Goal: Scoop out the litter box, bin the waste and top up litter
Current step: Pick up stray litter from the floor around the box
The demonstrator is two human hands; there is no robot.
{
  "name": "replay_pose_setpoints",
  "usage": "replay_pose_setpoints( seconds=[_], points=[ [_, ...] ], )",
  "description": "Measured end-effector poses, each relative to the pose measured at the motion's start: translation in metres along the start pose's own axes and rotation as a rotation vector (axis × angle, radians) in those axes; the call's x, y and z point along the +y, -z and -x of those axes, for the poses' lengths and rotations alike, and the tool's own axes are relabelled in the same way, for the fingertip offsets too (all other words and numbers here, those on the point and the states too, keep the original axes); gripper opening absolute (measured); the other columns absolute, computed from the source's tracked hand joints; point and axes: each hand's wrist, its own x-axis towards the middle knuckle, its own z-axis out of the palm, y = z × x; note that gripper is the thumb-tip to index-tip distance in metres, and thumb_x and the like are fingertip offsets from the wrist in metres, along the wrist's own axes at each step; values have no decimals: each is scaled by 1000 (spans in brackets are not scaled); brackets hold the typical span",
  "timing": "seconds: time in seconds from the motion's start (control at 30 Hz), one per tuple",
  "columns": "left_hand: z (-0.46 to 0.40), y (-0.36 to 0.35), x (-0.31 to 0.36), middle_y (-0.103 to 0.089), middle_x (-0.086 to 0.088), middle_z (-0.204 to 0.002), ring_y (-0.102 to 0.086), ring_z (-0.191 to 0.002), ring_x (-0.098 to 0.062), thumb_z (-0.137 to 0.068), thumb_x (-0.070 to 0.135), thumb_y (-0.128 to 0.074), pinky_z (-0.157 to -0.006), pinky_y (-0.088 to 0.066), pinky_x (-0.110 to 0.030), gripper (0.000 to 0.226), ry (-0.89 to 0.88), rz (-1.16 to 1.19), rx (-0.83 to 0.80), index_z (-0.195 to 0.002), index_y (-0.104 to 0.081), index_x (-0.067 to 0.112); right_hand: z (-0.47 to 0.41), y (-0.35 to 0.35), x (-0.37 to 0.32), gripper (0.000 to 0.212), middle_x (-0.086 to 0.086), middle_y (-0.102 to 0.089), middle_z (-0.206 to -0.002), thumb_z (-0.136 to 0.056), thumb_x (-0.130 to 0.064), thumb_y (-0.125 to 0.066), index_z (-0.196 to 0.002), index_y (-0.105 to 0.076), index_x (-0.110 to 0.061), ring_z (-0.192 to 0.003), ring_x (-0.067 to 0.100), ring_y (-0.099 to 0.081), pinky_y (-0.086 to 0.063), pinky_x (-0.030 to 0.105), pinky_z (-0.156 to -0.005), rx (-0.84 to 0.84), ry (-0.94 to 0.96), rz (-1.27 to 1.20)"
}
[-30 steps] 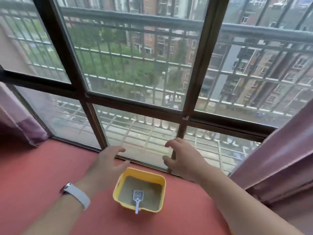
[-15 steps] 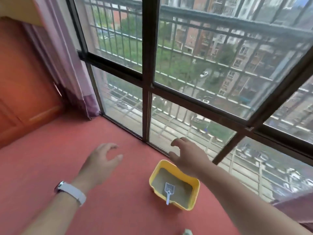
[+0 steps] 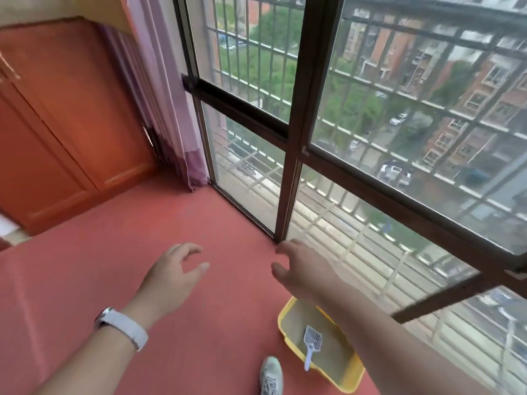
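At the lower right of the frame, on the red floor (image 3: 85, 280) just beside a grey sneaker (image 3: 271, 376), sits the yellow rectangular plastic litter box (image 3: 352, 379), filled with greyish litter; the small white slotted plastic scoop (image 3: 312, 343) lies in it, its handle over the near rim. The scoop looks light and stiff, best pinched by its thin handle, while the loaded box probably wants both rims held. Higher, mid-frame, the left hand (image 3: 168, 277) and right hand (image 3: 302, 273) hover with fingers loosely spread, holding nothing, before the dark-framed window (image 3: 293, 138).
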Motion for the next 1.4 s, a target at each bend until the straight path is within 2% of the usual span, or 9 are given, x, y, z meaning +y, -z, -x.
replay_pose_setpoints(
  seconds=[0.17,0.43,0.73,0.83,0.97,1.1,1.23,1.33,1.4],
  points=[
    [-49,-10,16,-59,7,-110,-53,-105,-12,-88,23,-69,-89,-35,-24,19,39,7,-34,-103,-60,32,-54,8,14,35,-10,-56,-121,-91,-43,-51,-122,-56,-29,-109,17,-59,-50,35,-88,-17,37,-45],
    [-104,-10,29,-58,13,-109,-51,-103,-6,-89,26,-67,-89,-34,-23,15,61,5,-82,-100,-61,34,-97,14,31,34,-6,-61,-111,-90,-42,-50,-119,-57,-26,-101,19,-60,-51,36,-85,-32,5,-116],
    [-177,-8,26,-62,9,-106,-56,-102,-9,-87,22,-70,-88,-36,-22,20,-51,14,-156,-93,-59,37,-131,15,31,29,-9,-63,-111,-90,-41,-50,-115,-58,-28,-103,17,-59,-48,31,-80,12,-149,-157],
    [-208,-6,13,-63,10,-105,-57,-101,-5,-87,21,-70,-87,-36,-20,16,-93,30,-195,-100,-64,28,-148,6,18,28,-10,-62,-106,-89,-41,-49,-112,-59,-29,-98,17,-59,-49,32,-78,29,-226,-174],
    [-263,3,-19,-66,8,-103,-60,-100,-9,-86,21,-71,-89,-40,-23,16,-149,67,-268,-102,-67,23,-177,-17,-11,26,-9,-61,-103,-89,-39,-49,-110,-58,-28,-94,19,-58,-47,31,-75,66,-343,-179],
    [-318,22,-61,-69,10,-95,-64,-95,-12,-80,31,-71,-88,-47,-28,13,-94,174,-413,-91,-66,27,-208,-43,-57,26,-8,-65,-103,-88,-39,-49,-108,-60,-27,-96,19,-62,-51,34,-82,89,-475,-198],
    [-363,27,-95,-68,0,-90,-60,-83,-15,-90,16,-66,-70,-43,-21,9,21,282,-548,-88,-64,23,-234,-57,-90,29,-8,-65,-109,-90,-37,-50,-115,-59,-26,-101,18,-61,-49,31,-84,92,-585,-169],
    [-379,20,-105,-66,-1,-88,-61,-78,-14,-95,13,-59,-66,-39,-28,8,164,384,-646,-91,-61,20,-239,-66,-100,31,-7,-65,-113,-90,-38,-51,-118,-59,-25,-106,19,-60,-48,31,-85,88,-652,-150],
    [-383,9,-110,-66,-1,-89,-61,-78,-14,-96,14,-56,-63,-38,-27,7,244,427,-695,-93,-60,20,-239,-73,-100,31,-5,-65,-113,-91,-37,-50,-118,-59,-24,-104,20,-60,-49,34,-87,86,-690,-164]
  ],
)
